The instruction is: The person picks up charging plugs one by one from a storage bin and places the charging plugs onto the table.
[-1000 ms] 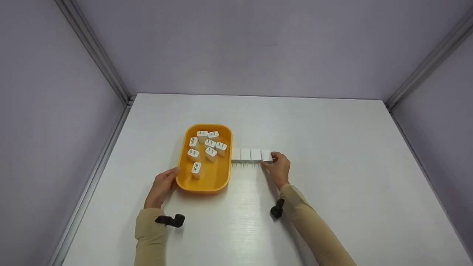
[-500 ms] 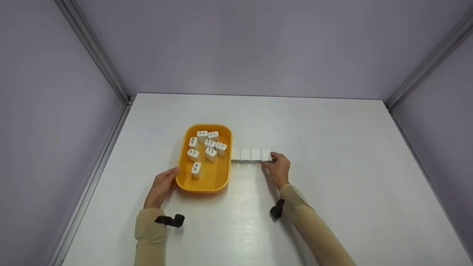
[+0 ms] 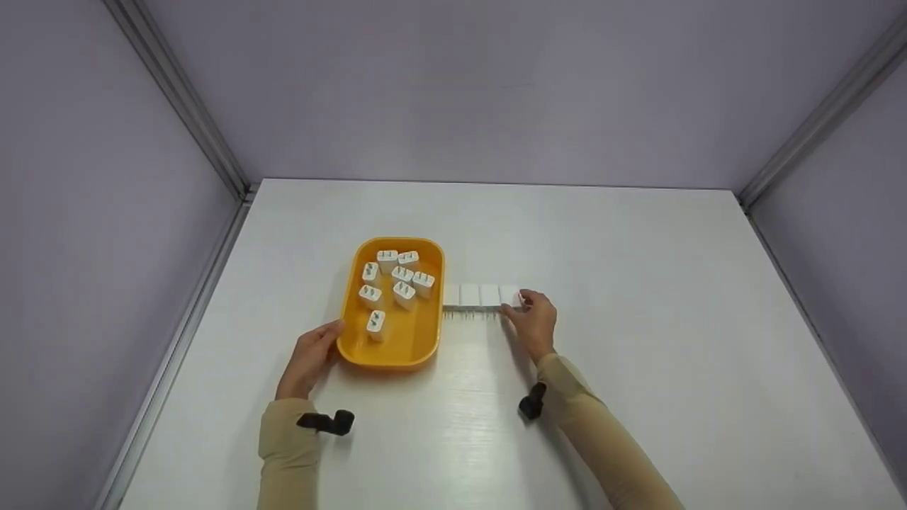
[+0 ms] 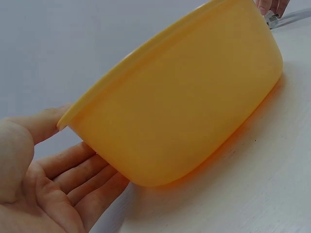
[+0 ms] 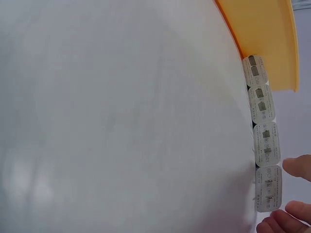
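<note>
My left hand [image 3: 310, 358] is at the left side of a yellow plastic tray [image 3: 423, 354], thumb at the rim and fingers [image 4: 92, 167] under it against the outer wall. White two-pin charger plugs [image 3: 404, 294] stand pins up in the tray. To its right, several more charger plugs lie in a row, pins toward me, the leftmost one [image 5: 255, 70] against the tray wall. My right hand [image 3: 536, 326] holds the rightmost charger plug [image 5: 268, 189] at its outer end, thumb near its corner and fingers along its end.
The row and tray stand on a white table [image 3: 638, 297]. Pale panels [image 3: 489, 92] with metal corner posts rise at the back and sides. A black wrist camera [image 3: 333, 423] sits at the left sleeve, another wrist camera [image 3: 531, 401] at the right.
The right fingertips have shifted slightly at the end charger plug, showing a little more of its right edge. The tray, the row and the left hand stay in place.
</note>
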`<state>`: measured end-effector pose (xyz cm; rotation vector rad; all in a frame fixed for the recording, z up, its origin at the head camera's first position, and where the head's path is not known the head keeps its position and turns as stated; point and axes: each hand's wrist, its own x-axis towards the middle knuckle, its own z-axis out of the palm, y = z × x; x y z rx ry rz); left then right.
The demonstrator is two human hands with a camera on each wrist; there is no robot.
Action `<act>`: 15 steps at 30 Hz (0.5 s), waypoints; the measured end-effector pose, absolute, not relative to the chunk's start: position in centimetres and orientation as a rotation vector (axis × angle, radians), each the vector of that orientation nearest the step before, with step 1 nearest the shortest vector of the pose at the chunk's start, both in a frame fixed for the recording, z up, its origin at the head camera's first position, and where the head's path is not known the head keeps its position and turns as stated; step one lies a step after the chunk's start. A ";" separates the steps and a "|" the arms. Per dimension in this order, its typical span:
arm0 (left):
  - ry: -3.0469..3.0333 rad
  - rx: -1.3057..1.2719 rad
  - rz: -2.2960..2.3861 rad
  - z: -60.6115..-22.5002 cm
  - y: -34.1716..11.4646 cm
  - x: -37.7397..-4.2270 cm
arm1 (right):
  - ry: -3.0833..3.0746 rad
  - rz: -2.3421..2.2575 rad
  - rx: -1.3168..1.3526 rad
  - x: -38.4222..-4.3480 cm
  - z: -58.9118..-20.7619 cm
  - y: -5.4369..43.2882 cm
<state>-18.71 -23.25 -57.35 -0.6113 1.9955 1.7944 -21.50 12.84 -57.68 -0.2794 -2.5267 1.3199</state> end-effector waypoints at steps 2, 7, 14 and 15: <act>1.987 -0.611 1.801 -57.3 -23.3 -18.7 | -2.511 1.312 -0.273 -21.5 -57.6 12.7; 1.998 -0.591 1.803 -57.3 -23.2 -18.8 | -2.457 1.308 -0.236 -21.3 -57.3 12.1; 2.005 -0.614 1.787 -57.4 -23.1 -18.9 | -2.404 1.265 -0.099 -20.9 -57.1 10.8; 2.003 -0.613 1.788 -57.4 -23.1 -18.9 | -2.395 1.265 -0.073 -20.8 -57.1 10.6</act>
